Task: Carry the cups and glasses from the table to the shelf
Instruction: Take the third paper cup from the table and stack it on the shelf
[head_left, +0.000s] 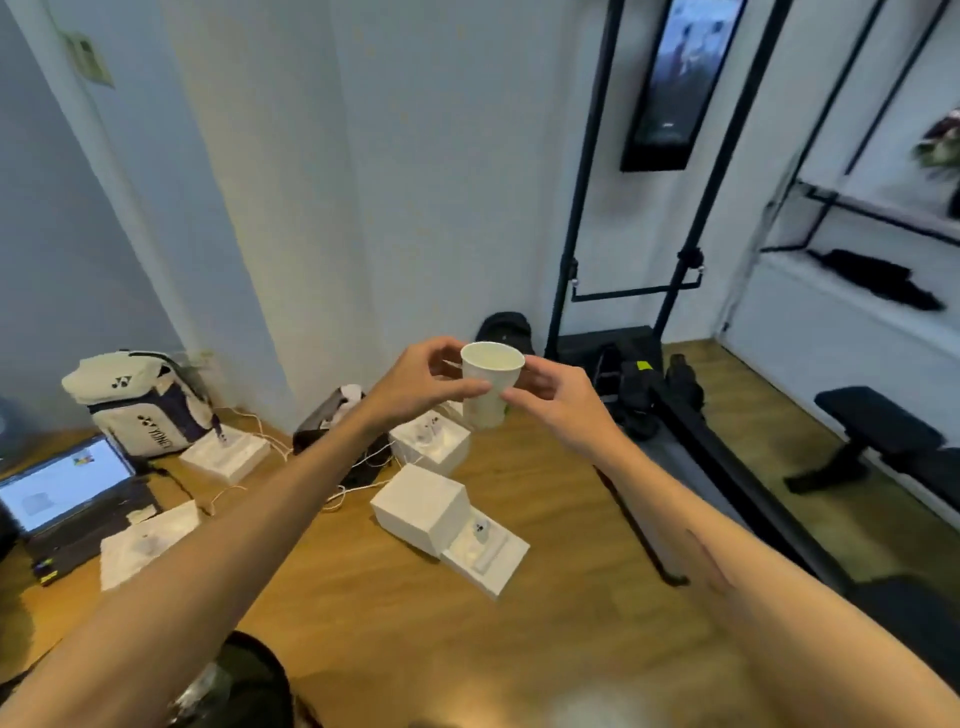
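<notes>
A single wide-angle view from the person's head looks forward and down over both outstretched forearms, close to the hands (488, 389), across the wooden counter (545, 519) toward the far wall (415, 182).

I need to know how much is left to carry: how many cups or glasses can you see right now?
1: a white paper cup, held above the wooden table between left hand and right hand. Others may be out of view.

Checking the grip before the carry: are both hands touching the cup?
Touching. The head view shows the left hand pinching the cup with its thumb across the wall, and the right hand's fingertips against the other side.
</notes>
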